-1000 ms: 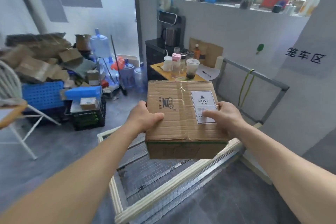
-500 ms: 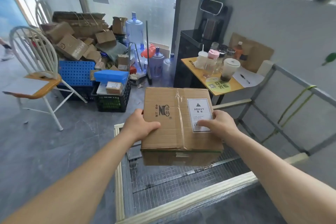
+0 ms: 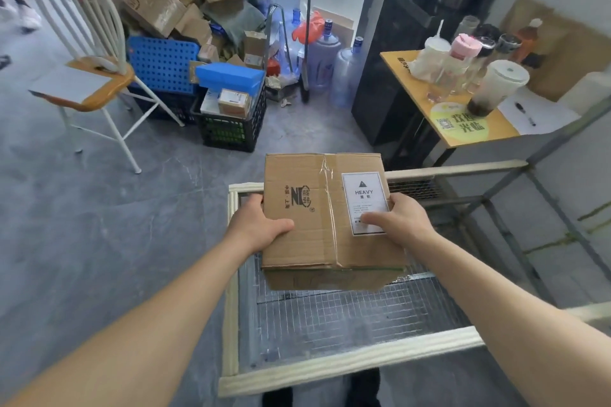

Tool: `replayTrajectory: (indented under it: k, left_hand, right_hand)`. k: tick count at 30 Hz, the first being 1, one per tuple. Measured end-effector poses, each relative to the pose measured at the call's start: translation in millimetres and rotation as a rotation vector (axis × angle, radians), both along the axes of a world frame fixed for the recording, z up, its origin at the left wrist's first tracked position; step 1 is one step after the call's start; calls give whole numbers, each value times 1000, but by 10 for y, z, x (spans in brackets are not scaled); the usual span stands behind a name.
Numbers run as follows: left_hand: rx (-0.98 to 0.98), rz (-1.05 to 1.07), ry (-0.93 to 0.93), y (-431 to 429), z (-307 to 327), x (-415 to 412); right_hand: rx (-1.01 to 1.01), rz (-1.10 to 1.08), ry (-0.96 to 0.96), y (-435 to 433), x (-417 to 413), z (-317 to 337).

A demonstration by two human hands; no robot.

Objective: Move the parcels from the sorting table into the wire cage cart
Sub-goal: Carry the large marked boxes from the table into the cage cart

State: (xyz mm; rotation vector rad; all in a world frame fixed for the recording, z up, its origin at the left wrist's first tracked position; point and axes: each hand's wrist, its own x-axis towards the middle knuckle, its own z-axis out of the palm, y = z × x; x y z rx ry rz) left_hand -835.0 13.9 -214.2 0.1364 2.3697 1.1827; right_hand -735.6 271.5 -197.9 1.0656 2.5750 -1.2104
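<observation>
A brown cardboard parcel, taped along its top seam and bearing a white HEAVY label, is held over the wire cage cart. It sits above the far half of the mesh floor and appears not yet set down. The left hand clasps the parcel's left edge and the right hand its right edge. Each thumb lies flat on the top face, while the other fingers curl down over the side, their tips hidden beneath. Gripping from opposite sides likely shares the load and keeps the top level, which suits a box marked heavy. The cart's cream padded rim borders the opening on the near and left sides, so the parcel has to come down inside that frame. The step in hand looks like lowering it onto the mesh. A small yellow counter crowded with cups stands just beyond the cart's far right corner, apart from the parcel.
</observation>
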Motion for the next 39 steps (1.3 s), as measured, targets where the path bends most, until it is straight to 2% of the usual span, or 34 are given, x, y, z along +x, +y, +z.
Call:
replayTrajectory:
  k: [18, 30, 39]
  left_hand:
    - [-228, 135, -319, 274, -1932, -4]
    - [-411, 150, -379, 457, -3467, -138]
    - [-508, 154, -407, 434, -4391, -403]
  right_hand:
    - [-124, 137, -229, 241, -429, -2333]
    - [-147, 172, -341, 306, -542, -3872]
    - [-223, 167, -356, 247, -840, -4785]
